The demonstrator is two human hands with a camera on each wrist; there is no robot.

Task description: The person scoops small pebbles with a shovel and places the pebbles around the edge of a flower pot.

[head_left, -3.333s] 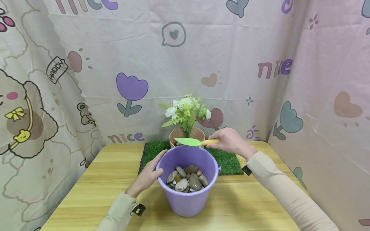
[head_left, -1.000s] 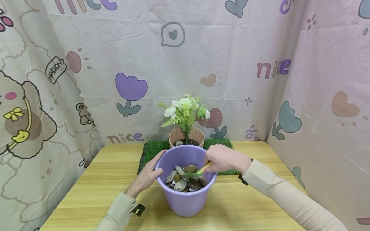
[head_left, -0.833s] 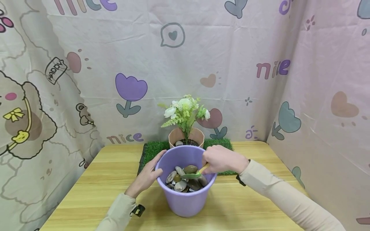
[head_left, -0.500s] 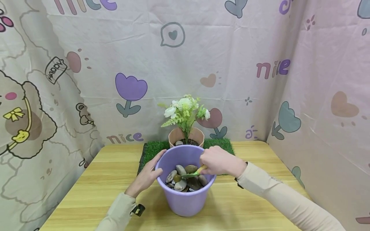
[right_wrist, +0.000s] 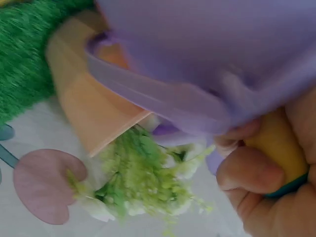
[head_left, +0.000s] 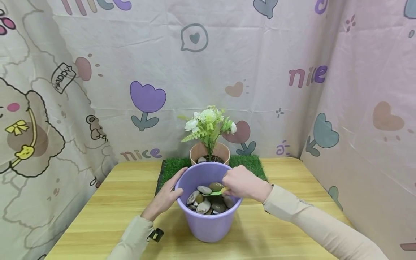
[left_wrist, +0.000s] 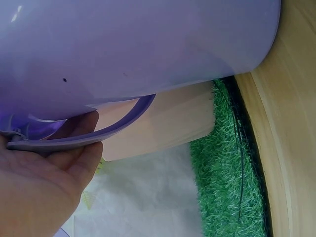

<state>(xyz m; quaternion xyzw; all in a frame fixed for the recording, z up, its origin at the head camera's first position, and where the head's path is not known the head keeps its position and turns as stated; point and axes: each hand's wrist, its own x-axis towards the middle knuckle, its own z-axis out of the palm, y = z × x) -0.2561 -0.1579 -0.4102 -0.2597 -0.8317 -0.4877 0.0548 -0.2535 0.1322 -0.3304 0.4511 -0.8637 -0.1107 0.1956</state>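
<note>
A purple bucket point(head_left: 209, 227) with smooth stones point(head_left: 203, 207) inside stands upright on the table. At its left rim my left hand point(head_left: 163, 198) holds on, thumb over the edge. The left wrist view shows fingers point(left_wrist: 86, 165) at the outside, by the bucket's purple handle point(left_wrist: 123, 122). My right hand point(head_left: 246, 183) reaches over the right rim, gripping a small garden trowel point(head_left: 212, 194). Its green blade lies among the stones, beside a grey oval stone point(head_left: 204, 190). In the right wrist view, which is blurred, fingers wrap round the trowel's yellow grip point(right_wrist: 279, 143).
Right behind the bucket, a peach flowerpot point(head_left: 194, 153) holds white flowers point(head_left: 208, 121), dark soil and a stone. It stands on a green turf mat point(head_left: 251, 164). Wooden tabletop point(head_left: 130, 195) surrounds them, with a printed curtain point(head_left: 208, 72) behind and at both sides.
The trowel has come down from above the far rim into the stones. Lately my right hand has shifted a little left, and the grey oval stone lies flatter. The left hand has stayed put.
</note>
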